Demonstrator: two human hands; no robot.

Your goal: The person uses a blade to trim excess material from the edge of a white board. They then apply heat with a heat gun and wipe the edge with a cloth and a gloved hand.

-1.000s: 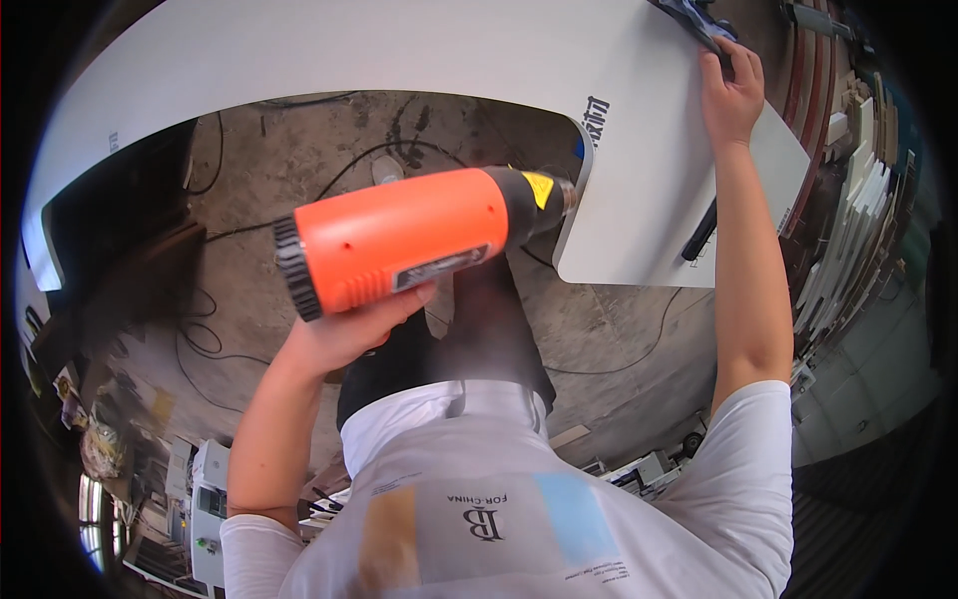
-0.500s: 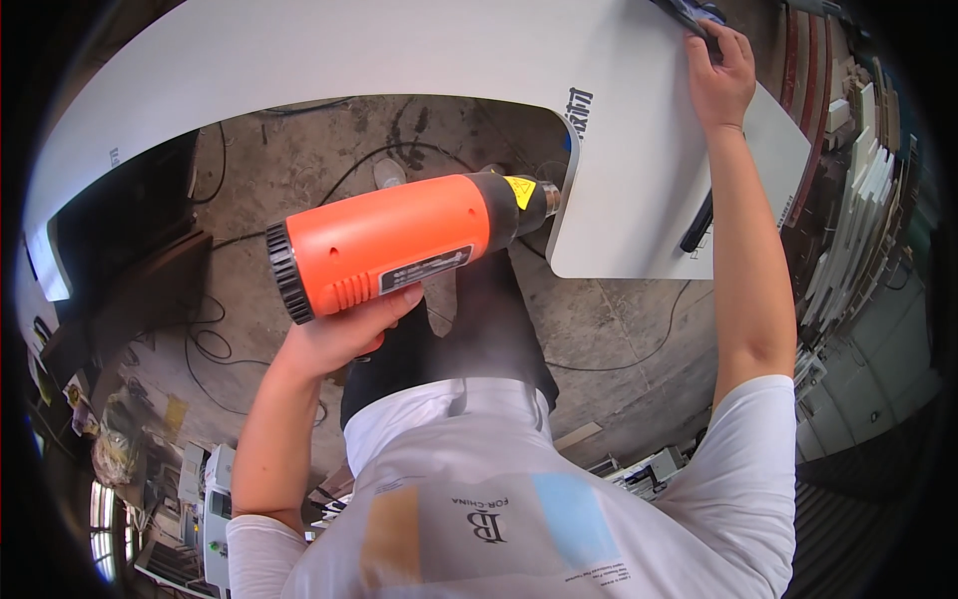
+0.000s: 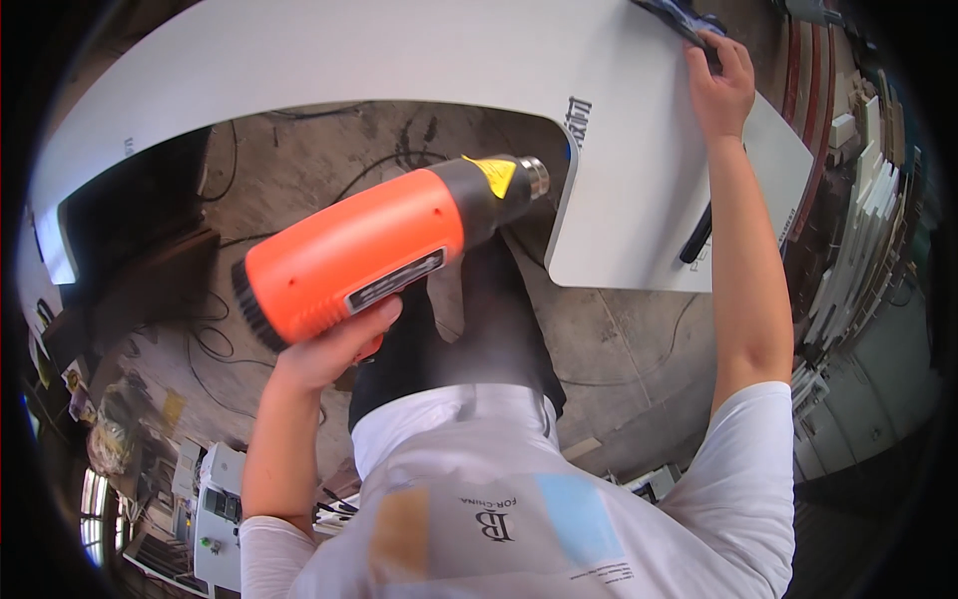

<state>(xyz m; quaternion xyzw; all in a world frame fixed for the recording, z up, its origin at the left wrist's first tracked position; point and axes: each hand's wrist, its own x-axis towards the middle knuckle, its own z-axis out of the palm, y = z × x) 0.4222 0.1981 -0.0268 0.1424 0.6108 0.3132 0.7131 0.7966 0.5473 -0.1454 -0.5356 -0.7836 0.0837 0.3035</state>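
Note:
My left hand is closed round the handle of an orange and black heat gun, most of the grip hidden beneath its body. Its metal nozzle points right and slightly away, a little apart from the inner edge of a large white curved panel. At the panel's far right, my right hand has its fingers curled on a dark long object, cut off by the picture's top, so its kind cannot be made out. A black bar-like thing lies on the panel beside my right forearm.
Cables run across the concrete floor below the panel. Long white strips are stacked at the right, beside dark red rails. A dark brown flat piece stands at the left, and a white machine at the lower left.
The heat gun has swung left and tilted, its nozzle now farther from the panel's edge. My right hand has barely shifted; the dark object beside it shows a little more.

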